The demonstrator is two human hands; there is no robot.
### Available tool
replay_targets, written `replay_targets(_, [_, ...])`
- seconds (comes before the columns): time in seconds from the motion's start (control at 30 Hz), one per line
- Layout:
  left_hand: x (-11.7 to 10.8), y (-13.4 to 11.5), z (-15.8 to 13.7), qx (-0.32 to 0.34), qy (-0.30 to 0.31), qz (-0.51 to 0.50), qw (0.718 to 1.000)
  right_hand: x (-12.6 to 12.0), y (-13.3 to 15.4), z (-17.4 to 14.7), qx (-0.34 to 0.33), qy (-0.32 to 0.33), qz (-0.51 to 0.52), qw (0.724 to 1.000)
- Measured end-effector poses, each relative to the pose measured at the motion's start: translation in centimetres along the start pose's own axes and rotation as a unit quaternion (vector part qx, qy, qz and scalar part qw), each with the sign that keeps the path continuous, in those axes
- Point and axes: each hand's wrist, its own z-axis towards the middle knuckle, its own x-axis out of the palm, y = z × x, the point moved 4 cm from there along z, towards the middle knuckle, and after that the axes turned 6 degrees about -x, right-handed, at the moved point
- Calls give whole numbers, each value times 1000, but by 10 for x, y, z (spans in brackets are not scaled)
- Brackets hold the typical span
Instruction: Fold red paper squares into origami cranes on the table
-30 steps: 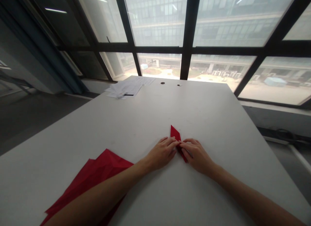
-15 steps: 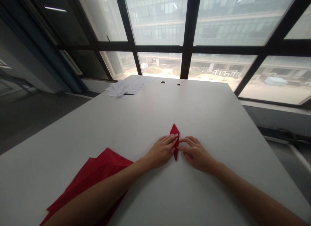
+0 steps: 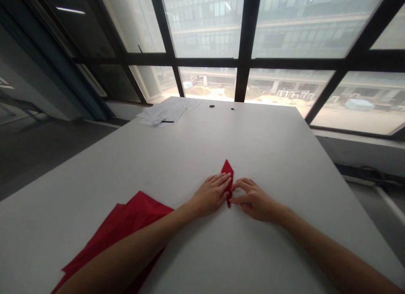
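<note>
A narrow, pointed piece of folded red paper (image 3: 227, 166) lies on the white table, long axis running away from me. My left hand (image 3: 211, 193) rests flat across its middle from the left, fingers stretched out and together, pressing it down and covering part of it. From the right, my right hand (image 3: 253, 200) reaches to the paper's lower right edge. Its thumb and forefinger are bent and apart, the tips at that edge; the other fingers curl loosely. Under my left forearm spreads a pile of red paper sheets (image 3: 139, 211), partly hidden by the arm.
Loose white printed papers (image 3: 169, 110) lie at the far left of the white table (image 3: 268, 142), with a small dark strip on them. Two round holes (image 3: 211, 106) pierce the tabletop near its far edge. Large dark-framed windows (image 3: 205, 62) stand behind it.
My right thumb and forefinger have shifted slightly toward me and left along the folded paper's edge, with the thumb now over its lower part. My left hand stays in place.
</note>
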Motion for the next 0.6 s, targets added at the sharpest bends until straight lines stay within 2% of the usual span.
replay_targets(0.43, [-2,-2,0,-5,18,-9,1000,-5,10,2,-22,68,49,996])
replay_targets(0.53, [-3,-2,0,-4,18,-12,1000,-4,12,1,-35,56,86,994])
replay_targets(0.6, [-5,-2,-1,-2,23,-13,1000,-2,10,0,-30,22,118,992])
